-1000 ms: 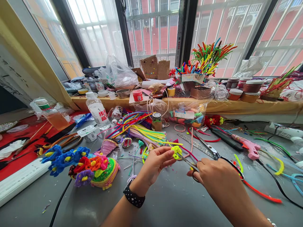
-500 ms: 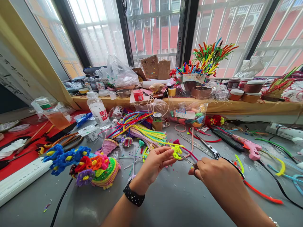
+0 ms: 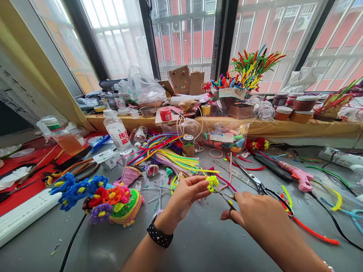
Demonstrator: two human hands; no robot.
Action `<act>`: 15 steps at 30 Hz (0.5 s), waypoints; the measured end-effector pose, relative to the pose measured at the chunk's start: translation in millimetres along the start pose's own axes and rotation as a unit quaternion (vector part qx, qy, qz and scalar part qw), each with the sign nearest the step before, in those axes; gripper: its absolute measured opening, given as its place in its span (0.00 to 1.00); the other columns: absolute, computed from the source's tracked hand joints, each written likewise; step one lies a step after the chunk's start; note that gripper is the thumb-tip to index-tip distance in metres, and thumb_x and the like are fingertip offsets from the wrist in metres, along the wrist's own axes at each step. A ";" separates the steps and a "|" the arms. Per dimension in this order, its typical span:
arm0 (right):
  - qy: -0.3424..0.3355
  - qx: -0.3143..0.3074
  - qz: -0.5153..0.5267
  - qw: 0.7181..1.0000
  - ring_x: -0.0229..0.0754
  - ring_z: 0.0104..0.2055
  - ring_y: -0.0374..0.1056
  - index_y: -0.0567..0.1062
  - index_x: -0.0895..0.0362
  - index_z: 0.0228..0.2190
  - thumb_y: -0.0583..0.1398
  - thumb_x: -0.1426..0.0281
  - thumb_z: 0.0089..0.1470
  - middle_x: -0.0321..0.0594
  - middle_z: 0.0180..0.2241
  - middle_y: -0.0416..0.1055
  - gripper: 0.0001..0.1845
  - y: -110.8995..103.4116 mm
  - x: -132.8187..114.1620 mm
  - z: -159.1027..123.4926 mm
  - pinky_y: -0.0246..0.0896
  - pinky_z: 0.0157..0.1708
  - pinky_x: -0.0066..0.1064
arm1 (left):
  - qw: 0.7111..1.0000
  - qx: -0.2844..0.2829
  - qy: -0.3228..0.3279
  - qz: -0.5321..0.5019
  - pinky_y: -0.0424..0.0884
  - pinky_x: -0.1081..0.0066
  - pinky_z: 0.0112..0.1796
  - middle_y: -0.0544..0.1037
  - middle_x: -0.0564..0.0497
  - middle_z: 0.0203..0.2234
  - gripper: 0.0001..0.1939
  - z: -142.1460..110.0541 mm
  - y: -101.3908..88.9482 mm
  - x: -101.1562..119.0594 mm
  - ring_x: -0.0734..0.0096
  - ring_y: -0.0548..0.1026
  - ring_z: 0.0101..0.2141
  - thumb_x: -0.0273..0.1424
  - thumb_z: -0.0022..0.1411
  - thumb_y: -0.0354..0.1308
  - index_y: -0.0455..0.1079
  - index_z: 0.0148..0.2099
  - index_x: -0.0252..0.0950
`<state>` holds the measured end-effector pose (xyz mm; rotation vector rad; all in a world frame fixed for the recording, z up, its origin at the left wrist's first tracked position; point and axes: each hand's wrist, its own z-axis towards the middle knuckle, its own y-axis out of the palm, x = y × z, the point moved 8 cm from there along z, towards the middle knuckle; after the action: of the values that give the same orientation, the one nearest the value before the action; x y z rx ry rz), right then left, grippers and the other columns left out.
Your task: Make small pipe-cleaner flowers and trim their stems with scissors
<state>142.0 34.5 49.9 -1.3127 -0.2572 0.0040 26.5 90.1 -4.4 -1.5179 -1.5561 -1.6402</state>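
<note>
My left hand (image 3: 185, 196) pinches a small yellow pipe-cleaner flower (image 3: 211, 182) above the grey table. My right hand (image 3: 256, 213) is closed around a small pair of scissors (image 3: 225, 197), whose blades point up-left at the flower and touch its underside. A black studded band sits on my left wrist. Directly behind the flower lies a heap of loose pipe cleaners (image 3: 170, 153) in yellow, pink, blue and red.
A finished bunch of blue, red and purple pipe-cleaner flowers (image 3: 99, 198) lies at the left. Large scissors (image 3: 252, 179), a pink glue gun (image 3: 296, 175), a metal ruler and stray pipe cleaners lie to the right. Bottles, jars and bags crowd the window ledge.
My right hand has shifted slightly left and down, bringing the scissors' tips in under the yellow flower. My left hand stays almost still.
</note>
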 end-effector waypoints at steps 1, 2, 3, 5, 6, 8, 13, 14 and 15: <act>0.005 -0.011 -0.002 1.000 0.46 0.19 0.68 0.71 0.57 0.18 0.59 0.55 0.41 0.40 0.17 0.71 0.17 0.4 -0.3 -0.2 0.49 0.16 0.28 | 1.000 0.005 -0.002 0.002 0.68 0.74 0.35 0.77 0.48 0.29 0.13 0.0 -0.5 -0.4 0.72 0.72 0.30 0.31 0.41 0.64 0.73 0.32 0.31; 0.010 -0.020 -0.004 1.000 0.46 0.19 0.68 0.72 0.57 0.18 0.59 0.56 0.41 0.41 0.17 0.71 0.17 0.7 -0.6 -0.5 0.49 0.16 0.27 | 1.000 0.011 -0.005 0.003 0.68 0.73 0.35 0.77 0.48 0.29 0.13 0.0 -1.2 -1.0 0.72 0.72 0.30 0.30 0.40 0.64 0.73 0.31 0.30; 0.015 -0.028 -0.005 0.999 0.47 0.19 0.68 0.72 0.58 0.18 0.59 0.56 0.41 0.41 0.17 0.71 0.17 0.9 -0.7 -0.7 0.49 0.16 0.27 | 1.000 0.017 -0.007 0.004 0.68 0.73 0.35 0.76 0.48 0.28 0.13 -0.1 -1.9 -1.7 0.73 0.72 0.29 0.30 0.40 0.64 0.73 0.31 0.30; 0.019 -0.036 -0.004 0.999 0.47 0.19 0.68 0.72 0.57 0.19 0.59 0.56 0.41 0.41 0.17 0.71 0.16 0.5 -0.7 -0.9 0.49 0.16 0.27 | 1.000 0.025 -0.009 0.003 0.68 0.73 0.34 0.76 0.49 0.27 0.12 -0.2 -2.6 -2.6 0.73 0.72 0.29 0.29 0.39 0.65 0.73 0.31 0.30; 0.019 -0.036 -0.005 0.999 0.46 0.20 0.69 0.72 0.57 0.19 0.59 0.56 0.41 0.41 0.17 0.71 0.16 0.3 -0.5 -0.9 0.49 0.16 0.27 | 1.000 0.025 -0.010 0.002 0.68 0.73 0.34 0.76 0.49 0.27 0.13 -0.2 -2.5 -3.1 0.74 0.72 0.28 0.29 0.39 0.65 0.73 0.31 0.30; 0.016 -0.030 -0.011 0.999 0.45 0.19 0.68 0.73 0.57 0.18 0.59 0.56 0.41 0.41 0.17 0.71 0.17 -0.4 -0.2 -0.8 0.49 0.16 0.27 | 1.000 0.023 -0.012 0.000 0.68 0.72 0.34 0.76 0.48 0.28 0.13 -0.2 -1.9 -3.8 0.73 0.72 0.29 0.30 0.39 0.65 0.73 0.31 0.30; -0.005 -0.004 -0.011 1.000 0.44 0.19 0.68 0.72 0.58 0.18 0.59 0.59 0.43 0.41 0.17 0.71 0.15 0.6 -1.5 -1.4 0.48 0.17 0.27 | 1.000 0.010 -0.017 0.002 0.68 0.73 0.34 0.76 0.47 0.30 0.14 -0.2 0.3 -4.0 0.72 0.72 0.30 0.31 0.41 0.64 0.73 0.32 0.30; -0.011 0.002 -0.008 1.000 0.43 0.19 0.67 0.72 0.58 0.17 0.58 0.59 0.45 0.41 0.16 0.71 0.16 0.7 -2.1 -1.8 0.48 0.18 0.27 | 1.000 0.006 -0.016 0.002 0.68 0.73 0.34 0.77 0.47 0.30 0.13 -0.2 0.7 -3.9 0.72 0.73 0.30 0.31 0.42 0.63 0.73 0.32 0.30; -0.016 0.009 -0.005 1.000 0.42 0.19 0.67 0.72 0.58 0.17 0.57 0.60 0.46 0.41 0.16 0.70 0.16 0.8 -2.5 -2.4 0.47 0.18 0.27 | 1.000 0.002 -0.016 0.001 0.68 0.74 0.34 0.77 0.47 0.30 0.13 0.0 1.1 -3.9 0.73 0.73 0.30 0.31 0.42 0.63 0.73 0.33 0.30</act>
<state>140.1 32.1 48.2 -1.2942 -0.2894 0.0188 28.7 88.3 -7.3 -1.5495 -1.5739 -1.6178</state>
